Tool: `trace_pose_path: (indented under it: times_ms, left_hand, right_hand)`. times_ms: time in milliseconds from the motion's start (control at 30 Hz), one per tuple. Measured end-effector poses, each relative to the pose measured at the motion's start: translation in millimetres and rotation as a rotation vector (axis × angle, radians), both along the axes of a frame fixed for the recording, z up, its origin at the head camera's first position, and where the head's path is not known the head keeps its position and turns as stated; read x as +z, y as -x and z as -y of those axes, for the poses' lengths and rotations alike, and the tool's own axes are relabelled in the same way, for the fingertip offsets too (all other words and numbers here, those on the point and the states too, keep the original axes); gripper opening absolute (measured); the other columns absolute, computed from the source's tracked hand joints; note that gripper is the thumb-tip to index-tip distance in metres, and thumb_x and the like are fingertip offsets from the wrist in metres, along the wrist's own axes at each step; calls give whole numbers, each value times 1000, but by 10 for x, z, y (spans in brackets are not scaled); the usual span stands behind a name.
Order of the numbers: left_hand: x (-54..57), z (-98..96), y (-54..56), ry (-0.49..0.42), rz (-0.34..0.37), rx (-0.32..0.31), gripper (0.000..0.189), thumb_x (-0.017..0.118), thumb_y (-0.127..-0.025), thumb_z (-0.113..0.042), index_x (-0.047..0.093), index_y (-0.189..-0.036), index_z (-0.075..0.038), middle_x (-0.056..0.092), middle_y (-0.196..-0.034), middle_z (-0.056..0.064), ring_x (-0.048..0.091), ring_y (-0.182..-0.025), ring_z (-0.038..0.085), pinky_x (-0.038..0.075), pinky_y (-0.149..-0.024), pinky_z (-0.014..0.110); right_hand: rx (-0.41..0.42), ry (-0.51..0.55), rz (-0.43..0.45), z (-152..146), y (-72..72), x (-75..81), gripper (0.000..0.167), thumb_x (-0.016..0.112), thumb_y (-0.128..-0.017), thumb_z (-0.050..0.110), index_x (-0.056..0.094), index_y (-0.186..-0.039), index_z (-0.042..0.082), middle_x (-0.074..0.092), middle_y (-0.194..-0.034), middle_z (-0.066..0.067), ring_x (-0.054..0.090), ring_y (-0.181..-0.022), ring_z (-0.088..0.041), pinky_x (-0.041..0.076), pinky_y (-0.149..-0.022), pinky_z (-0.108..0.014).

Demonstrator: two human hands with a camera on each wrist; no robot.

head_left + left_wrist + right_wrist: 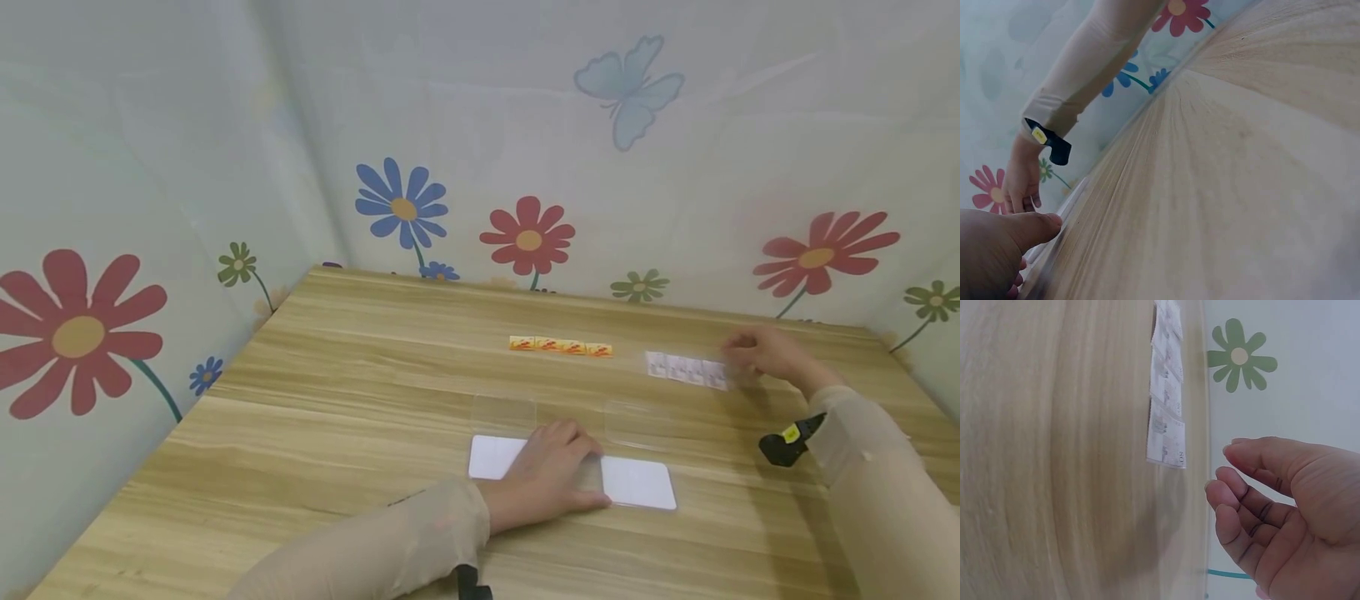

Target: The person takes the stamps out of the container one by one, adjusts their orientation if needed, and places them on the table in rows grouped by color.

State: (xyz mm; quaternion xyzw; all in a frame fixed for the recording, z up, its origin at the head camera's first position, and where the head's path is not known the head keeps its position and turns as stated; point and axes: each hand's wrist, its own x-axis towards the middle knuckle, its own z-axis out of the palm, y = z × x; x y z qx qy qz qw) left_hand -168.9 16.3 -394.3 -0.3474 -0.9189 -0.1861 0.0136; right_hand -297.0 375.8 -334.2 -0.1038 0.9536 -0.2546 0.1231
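Note:
My left hand [551,467] rests low across two white cards. It covers part of the left card [495,456], while its thumb and index finger touch the near and far left corners of the right card [639,482]. In the left wrist view the thumb of this hand [1004,244] lies extended. My right hand [765,354] hovers at the right end of a strip of pale printed stamps [686,371]. Seen from the right wrist, its fingers [1229,525] are loosely bent with nothing between them, apart from the stamp strip [1166,434].
A strip of orange and yellow stamps [561,346] lies left of the pale one. Behind the white cards lie two clear plastic rectangles, one on the left [504,411] and one on the right [637,423]. A flower-printed curtain [450,108] borders the wooden table [300,400].

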Motion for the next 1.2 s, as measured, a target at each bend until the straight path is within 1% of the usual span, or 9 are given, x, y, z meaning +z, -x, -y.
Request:
trace_pose_path:
  times_ms: [133, 333, 600, 733, 800, 900, 1000, 1067, 1200]
  left_hand:
    - [0, 1, -4, 5, 8, 1, 51, 70, -80, -55, 64, -117, -20, 55, -109, -5, 51, -106, 12, 41, -98, 27]
    - [4, 12, -6, 6, 1, 1, 51, 70, -79, -54, 64, -117, -20, 56, -109, -5, 51, -106, 12, 41, -97, 27]
    - [-2, 22, -14, -16, -3, -16, 51, 69, -80, -55, 63, -116, -19, 55, -108, -5, 50, -105, 11, 41, -97, 27]
    - [18, 27, -28, -26, -10, -32, 51, 68, -81, -54, 63, -117, -18, 56, -109, -5, 50, -106, 11, 41, -97, 27]
    - [36, 32, -37, -28, -21, -36, 51, 68, -82, -54, 62, -118, -18, 56, -111, -4, 51, -107, 12, 41, -98, 28]
    - [72, 38, -40, -24, -69, -29, 51, 67, -82, -53, 62, -119, -18, 57, -116, -3, 52, -110, 13, 43, -98, 28]
    - [120, 49, -21, -7, -162, -12, 52, 67, -82, -54, 63, -118, -17, 58, -117, -1, 53, -111, 14, 44, -98, 29]
    - [149, 66, 6, -4, -223, -3, 52, 67, -82, -53, 62, -118, -16, 58, -118, 0, 53, -112, 15, 44, -98, 30]
    - [203, 133, 88, 1, -348, -2, 53, 70, -81, -50, 60, -119, -14, 58, -120, 3, 52, -115, 18, 43, -99, 34]
  right_hand:
    - [-6, 8, -35, 27, -33, 42, 36, 50, -100, 18, 53, -118, -13, 63, -105, -28, 59, -84, -20, 52, -67, -30]
    - [-43, 39, -72, 109, -118, 85, 40, 48, -101, 23, 53, -122, -11, 58, -117, -34, 61, -91, -29, 52, -69, -28]
    - [-61, 48, -171, 200, -248, 65, 43, 46, -102, 28, 54, -122, -9, 62, -111, -31, 62, -92, -32, 53, -68, -28]
    - [-73, 63, -242, 243, -313, 43, 38, 47, -101, 24, 56, -119, -8, 62, -109, -30, 61, -93, -33, 51, -67, -23]
    - [-77, 72, -276, 289, -356, 41, 36, 47, -101, 22, 56, -118, -8, 62, -110, -30, 61, -95, -36, 52, -69, -25]
    - [-73, 83, -329, 364, -426, 41, 32, 48, -100, 17, 56, -117, -9, 61, -111, -31, 60, -99, -41, 52, -76, -37]
    - [-89, 77, -345, 431, -497, 39, 33, 48, -101, 20, 56, -120, -6, 61, -113, -29, 58, -102, -42, 50, -81, -50]
    - [-96, 80, -352, 469, -541, 31, 34, 48, -101, 21, 55, -122, -5, 61, -114, -28, 58, -102, -41, 50, -81, -52]
    - [-79, 87, -409, 534, -601, -6, 32, 51, -99, 19, 55, -122, -4, 62, -111, -27, 59, -99, -39, 51, -77, -45]
